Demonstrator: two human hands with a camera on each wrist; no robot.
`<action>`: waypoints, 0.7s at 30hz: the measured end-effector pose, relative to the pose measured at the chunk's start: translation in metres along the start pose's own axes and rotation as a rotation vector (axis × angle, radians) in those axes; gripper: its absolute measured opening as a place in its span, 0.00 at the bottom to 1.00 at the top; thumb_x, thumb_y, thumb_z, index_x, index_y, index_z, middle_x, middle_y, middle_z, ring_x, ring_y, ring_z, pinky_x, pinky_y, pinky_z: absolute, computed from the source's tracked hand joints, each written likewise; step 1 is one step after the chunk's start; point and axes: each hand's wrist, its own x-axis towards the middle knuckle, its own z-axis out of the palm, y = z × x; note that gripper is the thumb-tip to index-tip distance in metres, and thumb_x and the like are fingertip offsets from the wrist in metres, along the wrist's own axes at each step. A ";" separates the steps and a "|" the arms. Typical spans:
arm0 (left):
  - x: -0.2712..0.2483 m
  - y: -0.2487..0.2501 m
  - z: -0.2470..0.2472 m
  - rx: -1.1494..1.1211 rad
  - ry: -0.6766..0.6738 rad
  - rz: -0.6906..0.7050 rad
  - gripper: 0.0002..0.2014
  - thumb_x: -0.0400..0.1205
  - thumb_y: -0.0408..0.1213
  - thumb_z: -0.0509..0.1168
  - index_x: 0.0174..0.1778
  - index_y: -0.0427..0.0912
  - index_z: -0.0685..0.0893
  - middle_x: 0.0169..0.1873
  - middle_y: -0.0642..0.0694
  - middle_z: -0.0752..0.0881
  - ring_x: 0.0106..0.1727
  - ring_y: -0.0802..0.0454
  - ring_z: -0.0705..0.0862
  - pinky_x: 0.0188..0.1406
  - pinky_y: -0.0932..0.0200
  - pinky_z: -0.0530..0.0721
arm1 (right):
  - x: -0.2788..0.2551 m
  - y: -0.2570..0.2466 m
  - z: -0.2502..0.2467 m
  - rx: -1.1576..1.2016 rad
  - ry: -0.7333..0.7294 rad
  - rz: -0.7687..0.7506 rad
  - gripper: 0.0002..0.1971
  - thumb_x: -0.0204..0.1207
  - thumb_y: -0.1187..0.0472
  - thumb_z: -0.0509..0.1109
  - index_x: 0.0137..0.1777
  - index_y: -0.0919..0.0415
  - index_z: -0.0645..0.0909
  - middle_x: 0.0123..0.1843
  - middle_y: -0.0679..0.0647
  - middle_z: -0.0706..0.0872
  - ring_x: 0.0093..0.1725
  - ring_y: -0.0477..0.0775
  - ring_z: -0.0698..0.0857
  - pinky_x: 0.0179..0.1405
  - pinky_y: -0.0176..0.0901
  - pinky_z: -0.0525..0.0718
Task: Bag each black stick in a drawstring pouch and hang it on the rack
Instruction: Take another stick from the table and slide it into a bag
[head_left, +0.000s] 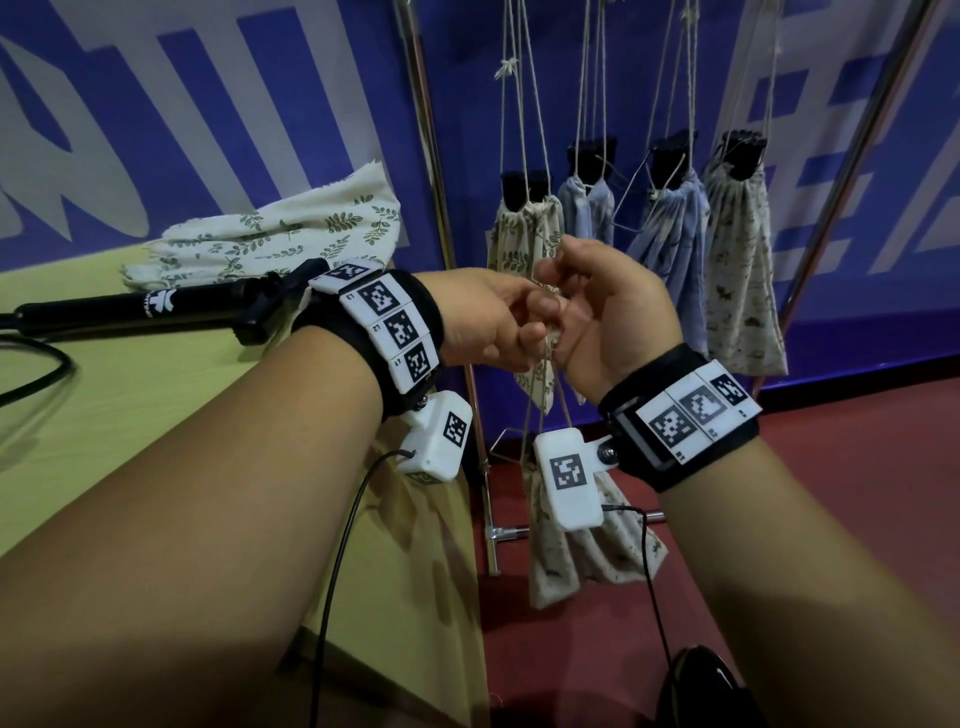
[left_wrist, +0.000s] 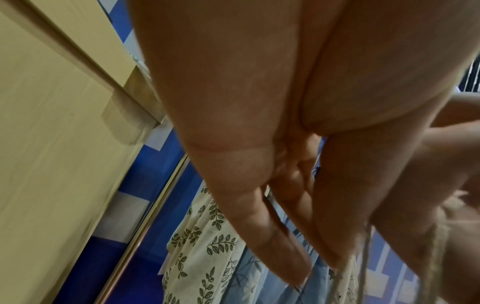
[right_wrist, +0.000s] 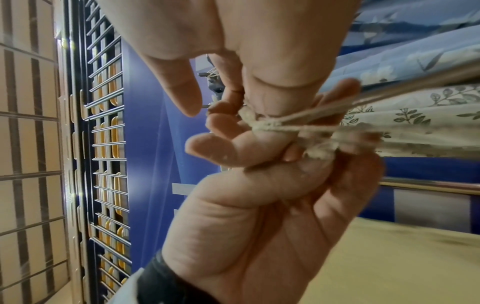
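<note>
Both hands meet in front of the rack. My left hand (head_left: 511, 322) and right hand (head_left: 597, 306) both pinch the tan drawstring (head_left: 548, 356) of a pale printed pouch (head_left: 582, 561), which hangs below them, partly hidden by the right wrist camera. In the right wrist view the knotted drawstring (right_wrist: 262, 123) runs between the right hand's fingers (right_wrist: 275, 82) and the curled left hand (right_wrist: 246, 205). Its contents are hidden. One black stick (head_left: 130, 309) lies on the yellow table (head_left: 130, 415). Several bagged sticks hang on the rack, such as a leaf-print pouch (head_left: 519, 234).
A pile of leaf-print pouches (head_left: 291, 228) lies at the back of the table. The rack's steel upright (head_left: 431, 156) stands just right of the table edge. A black cable (head_left: 31, 374) trails at far left. The floor is red (head_left: 857, 519).
</note>
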 end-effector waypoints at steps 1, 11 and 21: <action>0.000 -0.001 -0.001 0.034 -0.015 -0.008 0.27 0.73 0.03 0.55 0.44 0.44 0.79 0.34 0.55 0.79 0.31 0.62 0.79 0.48 0.57 0.70 | -0.001 -0.001 0.001 0.001 -0.012 -0.003 0.06 0.88 0.60 0.67 0.48 0.58 0.76 0.43 0.54 0.78 0.29 0.48 0.77 0.27 0.41 0.78; -0.004 -0.001 0.004 0.255 -0.146 -0.117 0.19 0.85 0.17 0.62 0.40 0.48 0.84 0.29 0.55 0.81 0.42 0.52 0.81 0.34 0.59 0.63 | 0.000 -0.007 -0.007 -0.047 -0.005 -0.025 0.06 0.88 0.59 0.68 0.48 0.56 0.77 0.45 0.53 0.80 0.30 0.49 0.80 0.28 0.42 0.78; -0.003 0.001 0.002 0.384 0.211 -0.092 0.10 0.88 0.26 0.65 0.40 0.38 0.82 0.30 0.42 0.85 0.39 0.49 0.88 0.35 0.61 0.79 | 0.009 -0.002 -0.028 -0.398 0.162 -0.058 0.04 0.86 0.60 0.72 0.49 0.56 0.83 0.46 0.52 0.84 0.33 0.49 0.82 0.24 0.39 0.77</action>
